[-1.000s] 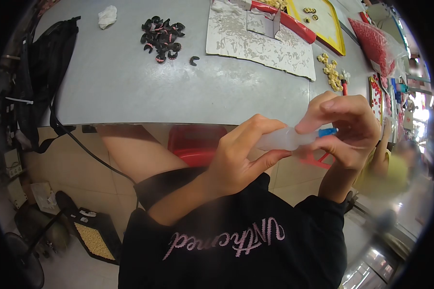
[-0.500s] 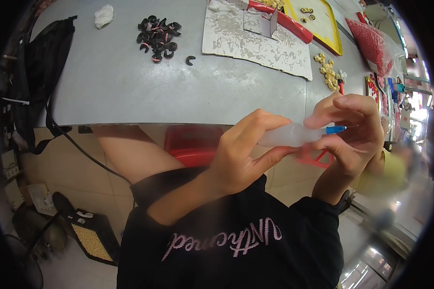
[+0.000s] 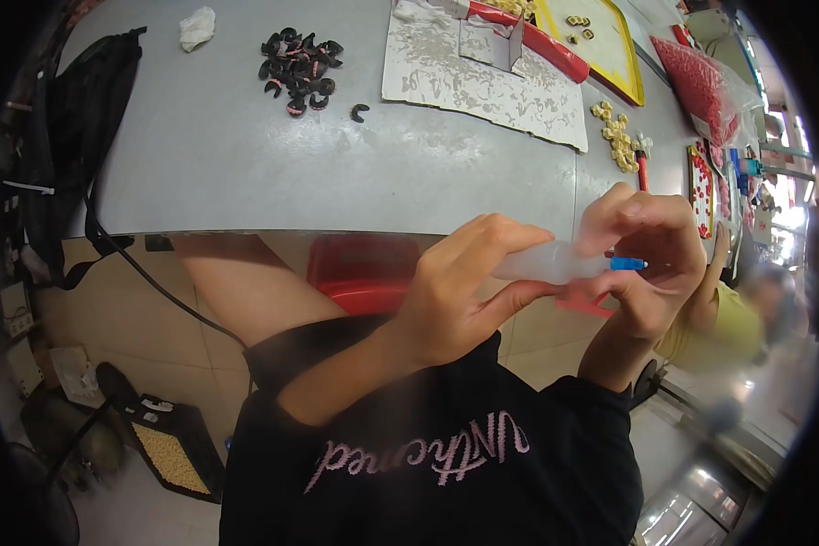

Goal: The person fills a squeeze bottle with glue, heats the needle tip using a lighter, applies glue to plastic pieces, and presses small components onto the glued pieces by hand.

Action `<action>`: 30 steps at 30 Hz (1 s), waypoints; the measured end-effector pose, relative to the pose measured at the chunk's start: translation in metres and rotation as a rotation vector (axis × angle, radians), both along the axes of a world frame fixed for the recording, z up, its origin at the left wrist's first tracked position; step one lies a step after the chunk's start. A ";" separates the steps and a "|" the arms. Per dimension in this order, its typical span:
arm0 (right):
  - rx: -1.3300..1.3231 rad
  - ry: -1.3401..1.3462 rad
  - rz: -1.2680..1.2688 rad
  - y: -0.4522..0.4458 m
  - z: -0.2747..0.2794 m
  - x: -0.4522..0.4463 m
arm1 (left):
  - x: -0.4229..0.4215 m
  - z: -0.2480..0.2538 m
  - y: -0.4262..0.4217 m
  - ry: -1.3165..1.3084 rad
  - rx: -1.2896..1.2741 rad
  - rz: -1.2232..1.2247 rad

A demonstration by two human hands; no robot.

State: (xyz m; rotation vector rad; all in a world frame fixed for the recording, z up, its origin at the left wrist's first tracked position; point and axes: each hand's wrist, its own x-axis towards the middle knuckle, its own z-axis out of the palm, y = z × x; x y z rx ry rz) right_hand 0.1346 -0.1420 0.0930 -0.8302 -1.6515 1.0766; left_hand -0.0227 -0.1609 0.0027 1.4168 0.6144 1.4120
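A translucent white squeeze bottle with a blue needle tip lies sideways in the air in front of me, just off the table edge. My left hand grips its body between the thumb below and the fingers above. At the neck end, my right hand closes its thumb and fingers round the bottle, its fingertips slightly blurred. The blue tip points right, into the hollow of that hand.
On the grey table lie a pile of black curved pieces, a torn white cardboard sheet, cream-coloured pieces and a yellow-rimmed tray. A black bag hangs at left. Another person in yellow sits at right.
My right hand has shifted a little left and turned round the bottle's neck. The blue tip sits slightly lower. The person in yellow shows more at right.
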 end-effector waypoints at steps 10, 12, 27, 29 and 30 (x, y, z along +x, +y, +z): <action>-0.024 0.172 0.258 0.017 -0.004 0.010 | -0.006 0.010 0.000 -0.092 -0.163 -0.296; 0.000 0.118 0.210 0.017 -0.003 0.009 | -0.004 0.009 0.000 -0.103 -0.168 -0.260; 0.042 -0.078 0.045 0.007 -0.005 -0.004 | -0.003 0.009 0.001 -0.054 -0.050 -0.088; 0.138 -0.112 0.153 0.015 -0.011 0.010 | -0.001 0.007 0.001 -0.055 -0.035 -0.104; 0.174 -0.126 0.177 0.017 -0.014 0.014 | -0.001 0.008 0.000 -0.052 -0.032 -0.094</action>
